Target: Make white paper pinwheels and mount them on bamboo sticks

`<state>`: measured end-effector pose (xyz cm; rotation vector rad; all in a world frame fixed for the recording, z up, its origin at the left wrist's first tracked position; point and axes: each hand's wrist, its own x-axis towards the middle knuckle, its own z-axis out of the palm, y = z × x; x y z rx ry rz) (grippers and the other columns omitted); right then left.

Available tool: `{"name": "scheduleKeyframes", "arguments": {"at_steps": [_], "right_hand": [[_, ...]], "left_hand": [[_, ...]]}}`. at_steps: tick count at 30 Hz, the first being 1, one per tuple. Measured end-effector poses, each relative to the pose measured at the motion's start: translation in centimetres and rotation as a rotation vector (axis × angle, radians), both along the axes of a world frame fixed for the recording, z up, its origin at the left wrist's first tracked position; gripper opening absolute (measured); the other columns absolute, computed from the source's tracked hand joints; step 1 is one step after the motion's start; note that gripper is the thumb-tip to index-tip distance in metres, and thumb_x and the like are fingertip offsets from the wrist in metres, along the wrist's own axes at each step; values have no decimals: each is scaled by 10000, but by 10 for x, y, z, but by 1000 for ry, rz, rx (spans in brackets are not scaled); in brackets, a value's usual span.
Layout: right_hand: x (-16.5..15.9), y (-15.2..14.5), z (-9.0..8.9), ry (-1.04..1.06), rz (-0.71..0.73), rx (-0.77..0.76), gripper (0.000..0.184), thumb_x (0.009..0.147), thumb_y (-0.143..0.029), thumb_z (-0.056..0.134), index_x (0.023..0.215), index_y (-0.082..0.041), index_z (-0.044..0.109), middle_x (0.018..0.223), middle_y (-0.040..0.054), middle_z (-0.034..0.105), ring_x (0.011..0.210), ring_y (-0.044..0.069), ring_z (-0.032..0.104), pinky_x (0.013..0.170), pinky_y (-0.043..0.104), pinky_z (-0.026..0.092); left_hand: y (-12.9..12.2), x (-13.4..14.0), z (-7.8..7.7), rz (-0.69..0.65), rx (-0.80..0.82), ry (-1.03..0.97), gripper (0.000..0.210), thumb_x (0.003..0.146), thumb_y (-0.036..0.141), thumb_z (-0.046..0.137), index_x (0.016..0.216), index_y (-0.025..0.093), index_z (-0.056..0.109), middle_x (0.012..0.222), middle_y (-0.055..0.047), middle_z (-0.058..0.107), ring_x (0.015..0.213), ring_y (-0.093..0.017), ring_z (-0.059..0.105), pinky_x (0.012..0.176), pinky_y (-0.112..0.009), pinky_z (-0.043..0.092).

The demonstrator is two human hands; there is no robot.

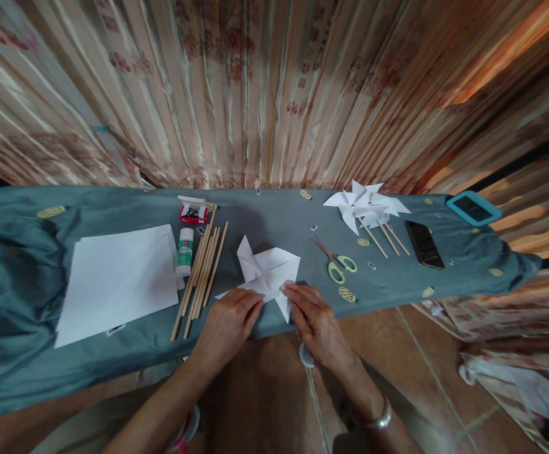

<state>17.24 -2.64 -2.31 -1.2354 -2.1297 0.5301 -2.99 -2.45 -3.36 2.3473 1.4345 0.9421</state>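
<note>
A white paper pinwheel (267, 268), partly folded, lies on the grey-blue cloth (28, 252) at the table's near edge. My left hand (229, 321) presses its fingertips on the paper's lower left flap. On the lower right flap rest the fingertips of my right hand (314, 321), which has a bracelet at the wrist. Both hands touch the paper from below, about a hand's width apart.
Left of the pinwheel lie several wooden sticks (203, 271), a glue stick (185, 250), a small red box (193, 213) and white paper sheets (118, 280). To the right are green-handled scissors (338, 261), finished pinwheels on sticks (366, 208), a dark phone (424, 244) and a blue-cased phone (473, 208). Curtains hang behind.
</note>
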Motion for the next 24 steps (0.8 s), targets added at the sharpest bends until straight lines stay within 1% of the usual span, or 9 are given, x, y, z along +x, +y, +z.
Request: {"name": "scheduleKeyframes", "arguments": {"at_steps": [5, 8, 11, 13, 16, 21, 24], "right_hand": [[-14, -4, 4, 23, 15, -18, 410, 934, -144, 417, 1328, -218, 503, 1262, 92, 613, 1195, 218, 530, 1029, 449, 444], [-18, -4, 4, 67, -36, -88, 384, 944, -179, 427, 1320, -216, 495, 1252, 89, 619, 1188, 213, 540, 1020, 431, 451], [-19, -2, 4, 103, -71, -127, 348, 944, -196, 438, 1282, -219, 523, 1213, 84, 640, 1157, 208, 562, 1005, 413, 460], [-19, 0, 4, 102, -53, -120, 330, 941, -185, 439, 1246, -230, 556, 1181, 75, 656, 1135, 204, 572, 1000, 409, 463], [-20, 2, 3, 71, -11, -88, 334, 935, -153, 437, 1220, -239, 589, 1208, 67, 646, 1153, 201, 559, 1013, 416, 453], [-24, 4, 1, -3, 20, -37, 355, 932, -147, 440, 1249, -211, 586, 1234, 90, 633, 1165, 216, 553, 1024, 438, 454], [-25, 3, 1, -41, 25, -21, 375, 931, -142, 437, 1277, -198, 567, 1229, 100, 632, 1164, 219, 553, 1024, 441, 461]], "left_hand": [[7, 1, 1, 37, -91, -12, 136, 857, 132, 551, 868, 158, 684, 842, -56, 739, 781, -188, 697, 745, -294, 551], [10, 2, 3, 63, -148, 11, 150, 857, 133, 543, 857, 168, 688, 839, -52, 745, 767, -187, 703, 737, -283, 545], [12, 3, 5, 75, -176, 13, 143, 856, 139, 548, 871, 162, 688, 843, -57, 748, 756, -193, 708, 727, -285, 547], [12, 3, 5, 77, -186, 5, 139, 858, 143, 549, 887, 153, 685, 841, -62, 748, 753, -199, 710, 720, -292, 551], [12, 3, 3, 74, -190, -11, 145, 865, 147, 537, 906, 149, 677, 863, -66, 749, 770, -203, 712, 732, -303, 555], [11, 1, -3, 124, -177, -82, 190, 884, 184, 515, 1027, 161, 639, 936, -68, 747, 787, -180, 714, 744, -286, 563], [9, -1, -2, 97, -131, -113, 180, 897, 199, 505, 1015, 163, 635, 918, -69, 738, 794, -175, 708, 746, -291, 569]]}}
